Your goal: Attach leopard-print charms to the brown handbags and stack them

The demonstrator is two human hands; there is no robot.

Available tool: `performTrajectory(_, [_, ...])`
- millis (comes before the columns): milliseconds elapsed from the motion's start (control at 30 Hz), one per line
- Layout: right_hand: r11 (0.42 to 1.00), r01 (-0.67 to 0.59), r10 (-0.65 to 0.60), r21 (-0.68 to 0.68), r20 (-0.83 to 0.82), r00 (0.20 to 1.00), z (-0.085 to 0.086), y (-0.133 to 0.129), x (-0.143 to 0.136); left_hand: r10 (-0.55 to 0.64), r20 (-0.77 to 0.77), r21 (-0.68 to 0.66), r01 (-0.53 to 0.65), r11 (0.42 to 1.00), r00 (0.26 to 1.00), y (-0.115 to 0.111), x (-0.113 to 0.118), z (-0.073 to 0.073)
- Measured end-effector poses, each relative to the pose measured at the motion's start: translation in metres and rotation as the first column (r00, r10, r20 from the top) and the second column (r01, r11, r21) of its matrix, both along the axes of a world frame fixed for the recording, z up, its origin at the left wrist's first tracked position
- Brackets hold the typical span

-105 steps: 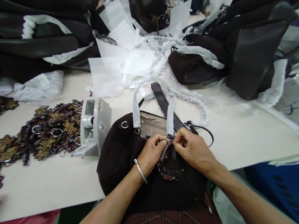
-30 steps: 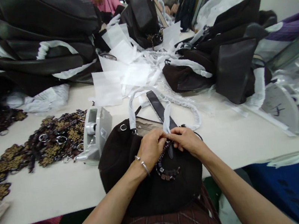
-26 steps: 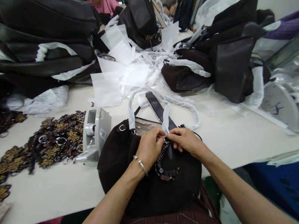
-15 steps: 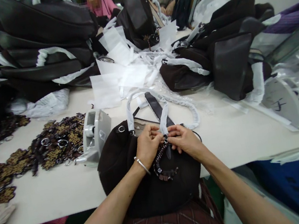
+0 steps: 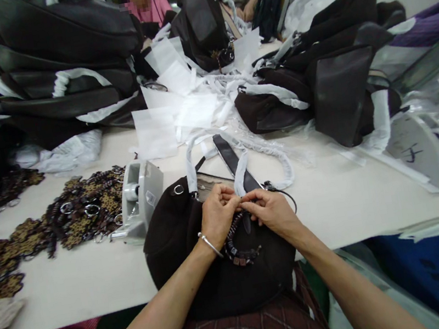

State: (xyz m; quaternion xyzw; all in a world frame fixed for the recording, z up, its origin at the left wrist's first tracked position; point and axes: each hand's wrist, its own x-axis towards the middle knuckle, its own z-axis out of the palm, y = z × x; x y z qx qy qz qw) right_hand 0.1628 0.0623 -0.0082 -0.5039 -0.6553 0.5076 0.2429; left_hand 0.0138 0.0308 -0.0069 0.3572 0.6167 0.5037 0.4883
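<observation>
At the table (image 5: 326, 208) edge, lower centre, the charm (image 5: 232, 250) curved downward on the bag (image 5: 231, 290), nearer the left hand (image 5: 218, 215) than the right hand (image 5: 270, 209); both pinched, on what I could not tell.

White table (image 5: 97, 284), dark handbag (image 5: 225, 281) overhanging near edge, beaded charms (image 5: 72, 232), gray dispenser (image 5: 146, 190), white sheets (image 5: 155, 133)

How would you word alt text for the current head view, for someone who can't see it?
Left hand and right hand meet at the lower end of a white-wrapped handle on a dark handbag, a beaded charm draped below. A gray tape dispenser and piled charms sit to the left, more dark bags beyond.
</observation>
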Motion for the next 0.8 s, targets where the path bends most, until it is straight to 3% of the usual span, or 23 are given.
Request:
performTrajectory(100, [1.0, -0.002, 0.002, 0.001, 0.002, 1.0, 0.001, 0.0, 0.0, -0.052, -0.046, 0.01, 0.052, 0.999, 0.998, -0.001, -0.003, -0.001])
performTrajectory(167, [0.999, 0.01, -0.01, -0.031, 0.001, 1.0, 0.001, 0.001, 0.001, -0.116, -0.2, 0.044, 0.127, 0.991, 0.973, -0.003, -0.005, -0.002])
performTrajectory(267, [0.997, 0.027, -0.027, -0.073, 0.008, 1.0, 0.0, 0.002, 0.001, -0.162, -0.451, 0.092, 0.226, 0.97, 0.878, -0.004, -0.008, -0.003])
performTrajectory(333, [0.995, 0.03, -0.029, -0.091, 0.009, 1.0, -0.002, 0.003, 0.001, -0.171, -0.537, 0.106, 0.267, 0.958, 0.826, -0.005, -0.009, -0.003])
performTrajectory(667, [0.987, 0.07, -0.083, -0.148, -0.087, 0.993, -0.008, 0.009, 0.002, -0.194, -0.705, 0.046, 0.317, 0.947, 0.682, -0.005, -0.009, -0.007])
performTrajectory(800, [0.986, 0.085, -0.097, -0.145, -0.078, 0.992, -0.01, 0.008, 0.001, -0.193, -0.729, -0.003, 0.279, 0.96, 0.657, -0.003, -0.007, -0.007])
